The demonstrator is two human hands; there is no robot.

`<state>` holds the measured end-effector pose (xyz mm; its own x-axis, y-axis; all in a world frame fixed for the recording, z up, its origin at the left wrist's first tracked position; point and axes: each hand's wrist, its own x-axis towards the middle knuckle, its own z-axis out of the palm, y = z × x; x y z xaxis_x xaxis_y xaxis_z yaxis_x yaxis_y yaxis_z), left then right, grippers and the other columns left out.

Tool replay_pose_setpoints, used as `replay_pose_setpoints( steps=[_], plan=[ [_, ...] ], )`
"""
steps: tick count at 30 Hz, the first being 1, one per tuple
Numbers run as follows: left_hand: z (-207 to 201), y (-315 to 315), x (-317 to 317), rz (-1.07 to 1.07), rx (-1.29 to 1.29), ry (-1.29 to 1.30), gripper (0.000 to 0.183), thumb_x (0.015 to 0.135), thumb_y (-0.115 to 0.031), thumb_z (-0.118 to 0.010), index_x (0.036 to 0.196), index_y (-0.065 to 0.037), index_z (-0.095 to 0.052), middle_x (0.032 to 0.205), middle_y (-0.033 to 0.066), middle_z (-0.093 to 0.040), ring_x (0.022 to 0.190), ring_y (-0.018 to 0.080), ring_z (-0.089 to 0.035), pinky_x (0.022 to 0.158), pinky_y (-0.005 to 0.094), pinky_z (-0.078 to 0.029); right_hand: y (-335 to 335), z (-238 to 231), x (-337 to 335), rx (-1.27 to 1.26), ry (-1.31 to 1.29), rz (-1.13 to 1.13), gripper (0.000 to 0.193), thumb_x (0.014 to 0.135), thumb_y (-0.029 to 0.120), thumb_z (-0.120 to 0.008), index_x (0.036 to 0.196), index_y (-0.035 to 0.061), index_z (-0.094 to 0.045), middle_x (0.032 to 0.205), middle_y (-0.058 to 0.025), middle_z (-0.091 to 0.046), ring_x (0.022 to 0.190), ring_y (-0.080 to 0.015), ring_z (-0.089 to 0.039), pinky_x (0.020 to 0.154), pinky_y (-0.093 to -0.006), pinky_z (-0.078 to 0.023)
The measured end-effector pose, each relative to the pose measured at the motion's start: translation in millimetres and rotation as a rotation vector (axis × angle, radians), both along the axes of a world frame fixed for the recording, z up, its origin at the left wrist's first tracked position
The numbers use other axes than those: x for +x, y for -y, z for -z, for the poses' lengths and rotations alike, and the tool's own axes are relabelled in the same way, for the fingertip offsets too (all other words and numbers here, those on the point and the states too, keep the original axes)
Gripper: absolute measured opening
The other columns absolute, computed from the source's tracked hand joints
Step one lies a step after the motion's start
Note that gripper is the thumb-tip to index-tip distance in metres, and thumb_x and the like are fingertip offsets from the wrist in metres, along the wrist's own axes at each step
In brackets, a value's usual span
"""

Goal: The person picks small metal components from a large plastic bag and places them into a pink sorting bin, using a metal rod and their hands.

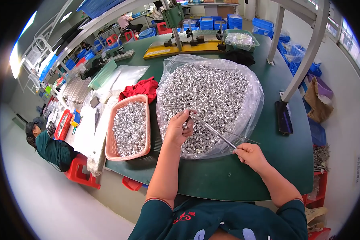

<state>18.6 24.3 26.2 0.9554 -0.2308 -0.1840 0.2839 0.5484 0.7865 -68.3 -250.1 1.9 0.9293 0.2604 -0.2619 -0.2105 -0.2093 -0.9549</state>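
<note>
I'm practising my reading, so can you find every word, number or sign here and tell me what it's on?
Dark characters in a column on the white wall: I won't copy them out.
Red stitched mark on the dark green cloth shirt: too blurred to read.
Small pale label on the long yellow base: too small to read.

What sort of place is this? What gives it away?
Likely a factory workshop for small metal parts: a clear plastic bag heaped with loose metal pieces on a green worktable, and stacked blue bins at the back.
</note>
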Motion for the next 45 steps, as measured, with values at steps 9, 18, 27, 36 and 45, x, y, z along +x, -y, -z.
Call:
replay_pose_setpoints(
  steps=[9,18,27,36,45],
  plan=[
    [8,7,2,-0.073,0.144,0.079,0.024,0.093,-0.026,-0.048,0.097,-0.003,-0.055,0.057,0.0017,-0.045,0.036,0.0067,-0.029,0.034,0.0210,-0.021,-3,1,-3,-0.069,0.141,0.071,0.015,0.084,0.013,-0.058,0.087,-0.0007,-0.062,0.061,0.0026,-0.051,0.055,-0.0041,-0.045,0.050,-0.0212,-0.036],
    [3,-3,2,0.086,-0.132,0.011,0.027,0.093,-0.031,-0.046,0.101,-0.005,-0.053,0.058,0.0007,-0.043,0.039,0.0078,-0.029,0.036,0.0218,-0.022,-3,-8,-2,-0.014,0.038,0.095,0.013,0.083,0.013,-0.059,0.084,-0.0005,-0.061,0.063,0.0029,-0.051,0.058,-0.0034,-0.046,0.055,-0.0201,-0.036],
    [19,-17,6,0.128,-0.412,-0.024,0.028,0.090,-0.036,-0.050,0.093,-0.009,-0.055,0.055,-0.0017,-0.039,0.040,0.0074,-0.027,0.037,0.0210,-0.021,-5,-10,-5,-0.037,0.087,0.050,0.016,0.083,0.015,-0.061,0.085,-0.0007,-0.061,0.063,0.0025,-0.051,0.058,-0.0038,-0.046,0.054,-0.0204,-0.037],
    [6,0,0,0.031,-0.119,-0.002,0.026,0.090,-0.031,-0.052,0.088,-0.005,-0.054,0.052,0.0001,-0.042,0.037,0.0069,-0.027,0.035,0.0207,-0.020,-5,-6,-5,-0.031,0.086,0.061,0.016,0.082,0.014,-0.061,0.085,-0.0014,-0.061,0.063,0.0025,-0.052,0.058,-0.0042,-0.047,0.054,-0.0209,-0.037],
    [6,5,-1,0.000,-0.103,0.057,0.022,0.090,-0.025,-0.053,0.088,-0.003,-0.053,0.053,0.0008,-0.044,0.036,0.0061,-0.027,0.034,0.0211,-0.019,-4,-3,-5,0.009,-0.008,0.033,0.015,0.084,0.016,-0.059,0.084,0.0010,-0.060,0.056,0.0003,-0.047,0.054,-0.0061,-0.043,0.051,-0.0233,-0.036]
  ],
)
